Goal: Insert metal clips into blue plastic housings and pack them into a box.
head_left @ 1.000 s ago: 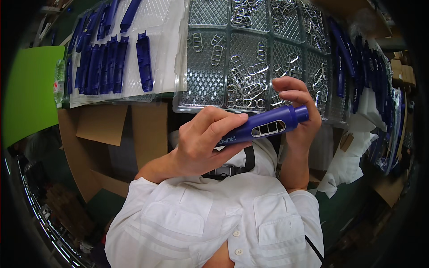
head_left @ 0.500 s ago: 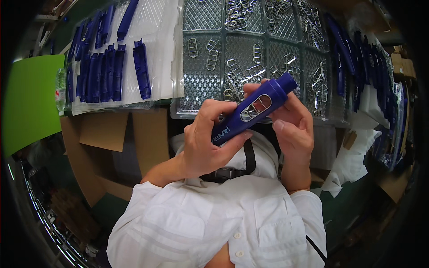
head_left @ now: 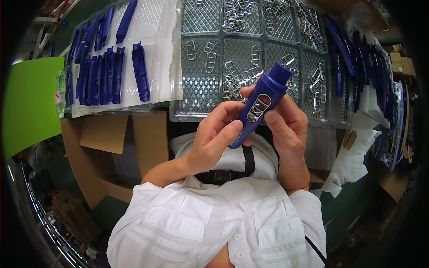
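A blue plastic casing (head_left: 271,85) with a stepped narrow end and light printing is held tilted in front of me, narrow end up and to the right. A chrome oval frame (head_left: 249,117) sits around its window. My left hand (head_left: 212,138) is closed on the lower end, thumb on top. At the upper part, my right hand (head_left: 289,129) grips the casing's right side, its thumb tip by the frame's edge and its fingers partly hidden behind. Beyond the hands, loose chrome frames (head_left: 255,55) lie in a clear compartmented tray (head_left: 194,91).
Blue casing pieces (head_left: 140,71) lie in rows on a lined tray at the left, near a plastic bottle (head_left: 60,91) and a green panel (head_left: 33,98). More blue casings (head_left: 342,47) stand at the right. An open cardboard box (head_left: 149,143) is below the table edge.
The casing has turned more upright and shifted slightly left, its window facing me more. My left hand has moved a little right along it, and my right thumb has come onto the casing beside the frame.
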### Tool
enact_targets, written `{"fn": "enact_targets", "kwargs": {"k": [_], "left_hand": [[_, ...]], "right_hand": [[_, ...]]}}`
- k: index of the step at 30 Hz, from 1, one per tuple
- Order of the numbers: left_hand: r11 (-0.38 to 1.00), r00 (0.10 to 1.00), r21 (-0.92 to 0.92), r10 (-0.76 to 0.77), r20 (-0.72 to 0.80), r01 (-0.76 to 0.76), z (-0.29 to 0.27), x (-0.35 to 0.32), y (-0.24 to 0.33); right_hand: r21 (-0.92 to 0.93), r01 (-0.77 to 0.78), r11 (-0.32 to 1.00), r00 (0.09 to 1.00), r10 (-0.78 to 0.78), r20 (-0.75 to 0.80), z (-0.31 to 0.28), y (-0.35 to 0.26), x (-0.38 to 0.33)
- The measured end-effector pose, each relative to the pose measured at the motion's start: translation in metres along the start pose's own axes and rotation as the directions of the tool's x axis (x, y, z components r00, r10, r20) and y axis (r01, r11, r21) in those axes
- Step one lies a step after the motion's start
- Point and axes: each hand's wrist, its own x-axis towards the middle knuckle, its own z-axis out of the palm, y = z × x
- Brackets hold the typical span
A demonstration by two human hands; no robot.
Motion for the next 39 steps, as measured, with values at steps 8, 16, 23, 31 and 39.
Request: {"fn": "enact_targets", "kwargs": {"k": [8, 16, 23, 31, 39], "left_hand": [[0.998, 0.999, 0.047, -0.045, 0.031, 0.044, 0.0, 0.003, 0.003], [0.917, 0.974, 0.387, 0.163, -0.157, -0.091, -0.058, 0.073, 0.106], [0.831, 0.853, 0.556, 0.283, -0.439, 0.01, -0.293, 0.29, 0.287], [0.508, 0.382, 0.669, 0.859, -0.342, -0.543, -0.199, 0.121, 0.264], [0.411, -0.716, 0.854, 0.485, -0.501, -0.319, -0.254, -0.211, 0.13]], "right_hand": [[0.034, -0.105, 0.994, 0.994, 0.105, -0.012, 0.005, -0.004, -0.002], [-0.287, 0.025, 0.957, 0.987, -0.07, -0.146, -0.02, -0.008, -0.023], [-0.3, -0.019, 0.954, 0.98, -0.042, -0.196, -0.022, -0.019, -0.027], [-0.759, -0.111, 0.642, 0.886, -0.282, -0.369, -0.045, -0.044, -0.012], [-0.991, 0.077, -0.111, 0.969, -0.226, 0.101, -0.144, -0.005, 0.176]]}}
